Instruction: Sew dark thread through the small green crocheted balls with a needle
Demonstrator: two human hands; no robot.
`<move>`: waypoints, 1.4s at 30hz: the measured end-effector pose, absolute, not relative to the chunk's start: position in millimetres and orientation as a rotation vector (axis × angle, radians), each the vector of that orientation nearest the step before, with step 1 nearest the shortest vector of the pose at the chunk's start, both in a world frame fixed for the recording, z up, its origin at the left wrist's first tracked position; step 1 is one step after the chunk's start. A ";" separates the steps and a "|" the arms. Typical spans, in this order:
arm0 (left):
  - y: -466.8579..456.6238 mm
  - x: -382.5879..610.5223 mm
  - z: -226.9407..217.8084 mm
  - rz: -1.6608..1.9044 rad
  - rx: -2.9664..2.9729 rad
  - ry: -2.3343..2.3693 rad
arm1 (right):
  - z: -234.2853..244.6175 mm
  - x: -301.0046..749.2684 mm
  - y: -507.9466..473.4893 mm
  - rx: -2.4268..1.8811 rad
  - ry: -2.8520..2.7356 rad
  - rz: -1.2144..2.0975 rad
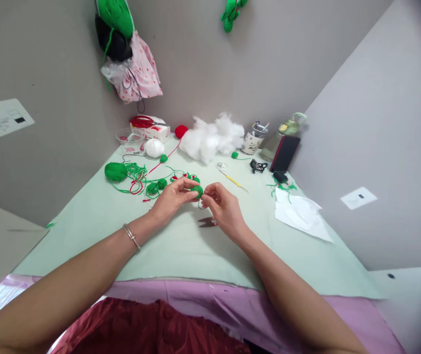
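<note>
My left hand [175,197] holds a small green crocheted ball [197,191] between thumb and fingers, just above the table. Close against its right side, my right hand [222,204] is closed in a pinch. A dark thread [199,204] loops down between the ball and the right fingertips; whether a needle is there I cannot tell. Below the right hand lies a pair of dark thread snips [208,222], partly covered by it. Left of my left hand rest small green balls [153,188] with dark lines on them.
Green yarn [116,172] and tangled strands lie at left. Behind are white yarn [154,147], red yarn [181,131], white stuffing [212,137] and red scissors [142,121] on a box. A yellow-handled crochet hook [233,181], phone [285,153], bottle [280,137] and white paper [301,211] are at right.
</note>
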State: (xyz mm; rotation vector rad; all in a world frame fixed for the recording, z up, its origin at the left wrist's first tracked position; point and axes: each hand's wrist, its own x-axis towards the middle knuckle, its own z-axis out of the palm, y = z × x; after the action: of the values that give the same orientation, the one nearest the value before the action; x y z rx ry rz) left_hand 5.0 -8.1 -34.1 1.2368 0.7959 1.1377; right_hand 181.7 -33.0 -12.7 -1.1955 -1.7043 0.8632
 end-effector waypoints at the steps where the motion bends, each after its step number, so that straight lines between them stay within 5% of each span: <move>1: -8.3 5.1 -34.1 1.147 1.279 0.814 | -12.6 181.8 -34.6 -1.213 -1.777 0.782; 8: -10.5 6.0 -30.4 1.065 1.448 0.859 | -6.6 184.7 -34.6 -1.246 -1.996 0.371; 16: -7.5 3.6 -36.0 0.951 1.496 0.911 | 36.5 223.6 -24.7 -0.942 -1.335 1.209; 22: -2.5 -0.3 -35.5 0.936 1.371 0.816 | 43.9 241.6 -17.3 -0.890 -1.237 0.821; 29: -3.2 -1.3 -28.1 0.991 1.213 0.784 | 32.2 218.9 -29.7 -0.986 -1.583 0.731; 36: -4.0 -2.7 -26.7 1.005 1.248 0.804 | 16.7 208.9 -32.7 -1.136 -2.045 0.055; 42: -3.9 -2.8 -27.1 1.021 1.294 0.818 | 11.8 209.5 -31.0 -1.132 -2.146 -0.039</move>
State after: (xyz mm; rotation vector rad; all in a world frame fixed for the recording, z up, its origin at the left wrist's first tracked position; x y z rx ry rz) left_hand -2.8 -3.9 -27.1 1.2937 0.8175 1.0209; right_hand 209.5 -31.0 11.8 -1.1319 -2.1464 -0.0392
